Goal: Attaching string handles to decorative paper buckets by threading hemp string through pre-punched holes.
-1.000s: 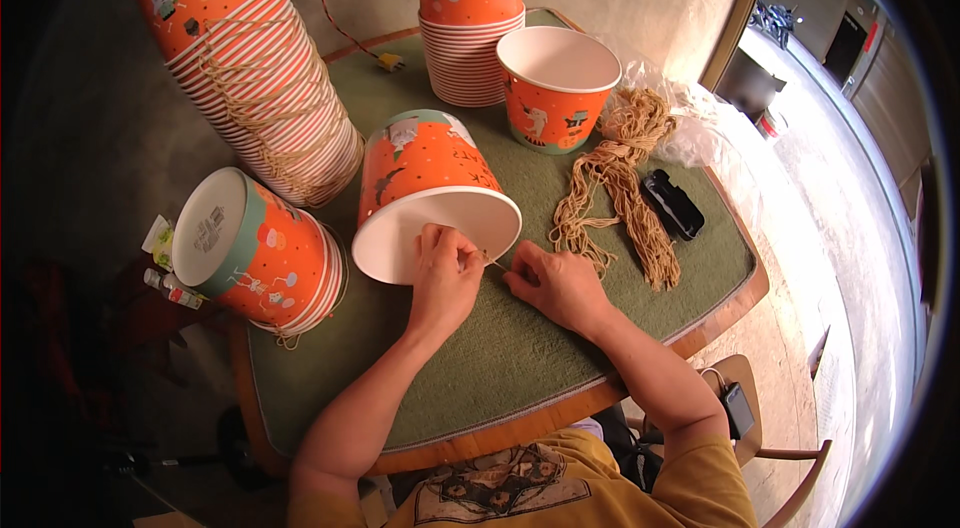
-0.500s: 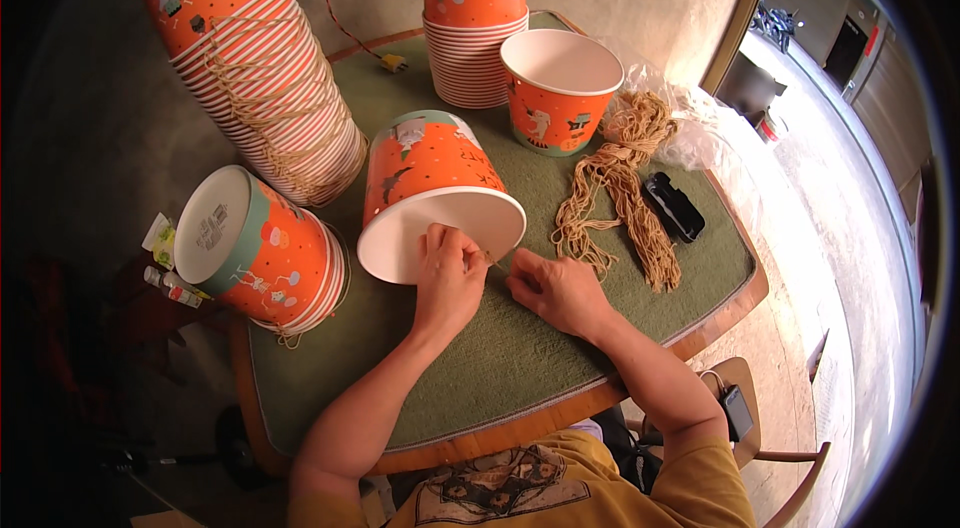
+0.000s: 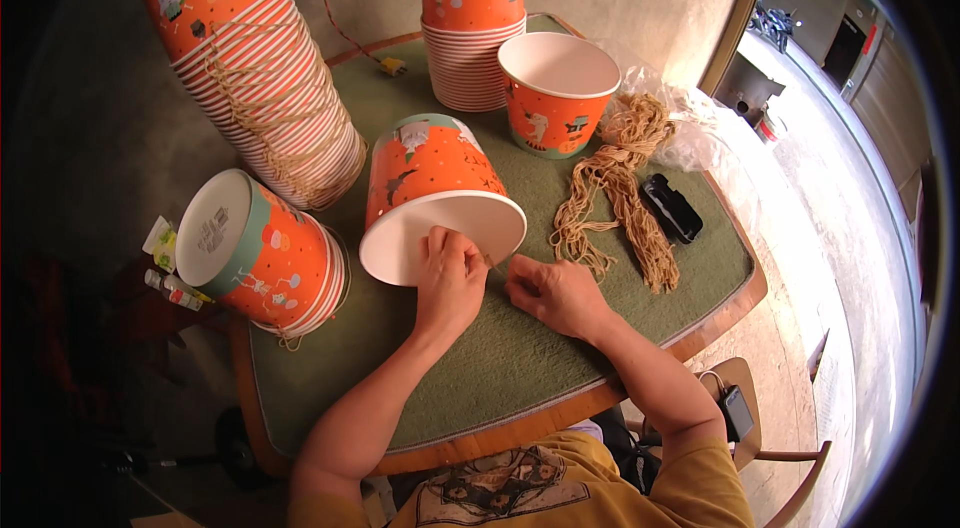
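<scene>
L hand (image 3: 451,273) pinched on 1 cord (image 3: 489,260), R hand (image 3: 558,295) grip unclear, nr 1 tipped bucket (image 3: 430,173).

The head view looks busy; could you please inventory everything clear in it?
Tipped bucket: one, orange, table centre
Upright bucket: one, orange, back right
Tall stack: one, orange, back left
Short stack: one, orange, front left
Back stack: one, orange, behind tipped bucket
Cord bundle: one, tan, right side
Plastic bag: one, clear, behind cord bundle
Open case: one, black, beside cord bundle
Plug: one, yellow, table's back
Table: one, green-topped, centre
Small containers: unclear count, white-green, left
Chair: one, brown, lower right
Phone-like device: one, dark, on chair
Left hand: one, bare, at tipped bucket's mouth
Right hand: one, bare, right of left hand
</scene>
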The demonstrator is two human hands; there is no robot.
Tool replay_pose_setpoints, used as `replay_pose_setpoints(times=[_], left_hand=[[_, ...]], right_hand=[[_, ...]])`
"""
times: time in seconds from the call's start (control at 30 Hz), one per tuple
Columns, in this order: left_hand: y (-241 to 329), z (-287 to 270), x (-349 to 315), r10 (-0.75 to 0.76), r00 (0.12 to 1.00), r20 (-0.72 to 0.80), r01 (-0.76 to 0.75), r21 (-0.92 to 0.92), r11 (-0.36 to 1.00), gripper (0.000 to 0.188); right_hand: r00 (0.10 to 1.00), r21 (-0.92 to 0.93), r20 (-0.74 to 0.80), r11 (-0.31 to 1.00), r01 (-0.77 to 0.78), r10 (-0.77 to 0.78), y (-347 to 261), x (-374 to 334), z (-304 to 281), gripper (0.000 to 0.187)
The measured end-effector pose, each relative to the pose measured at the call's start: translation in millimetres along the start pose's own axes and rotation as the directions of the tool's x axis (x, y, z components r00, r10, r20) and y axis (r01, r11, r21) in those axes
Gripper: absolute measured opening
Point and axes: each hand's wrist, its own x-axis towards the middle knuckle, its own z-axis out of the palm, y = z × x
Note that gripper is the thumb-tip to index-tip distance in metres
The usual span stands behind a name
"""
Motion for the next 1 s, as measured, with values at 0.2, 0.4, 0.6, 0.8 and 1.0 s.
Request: replay_pose_setpoints(times=[0.2, 0.4, 0.6, 0.8, 1.0], left_hand=[[-1, 1, 0, 0.017, 1.0, -0.001, -0.017, 0.027, 0.999, 0.016], [-3, 3, -1, 0.029, 0.999, -0.025, -0.028, 0.024, 0.999, 0.018], [-3, 2, -3, 0.005, 1.0, -0.001, -0.005, -0.022, 1.0, 0.026], [10, -4, -6, 0.052, 0.997, 0.05, -0.057, 0.105, 0.993, 0.046], [11, -9, -12, 0.125, 0.992, 0.005, -0.12, 0.312, 0.942, 0.05]], right_hand=[[1.0, -0.01, -0.001, 1.0, 0.005, -0.005, 1, 0, 0, 0.012], [1.0, -0.005, 0.017, 1.0, -0.001, 0.001, 1, 2, 0, 0.012], [0.999, 0.022, 0.026, 1.0, -0.019, 0.019, -2, 1, -5, 0.012], [0.995, 0.113, 0.062, 0.99, -0.089, 0.082, -2, 4, -10, 0.015], [0.998, 0.354, 0.053, 0.933, -0.058, 0.042, 6, 3, -5, 0.011]])
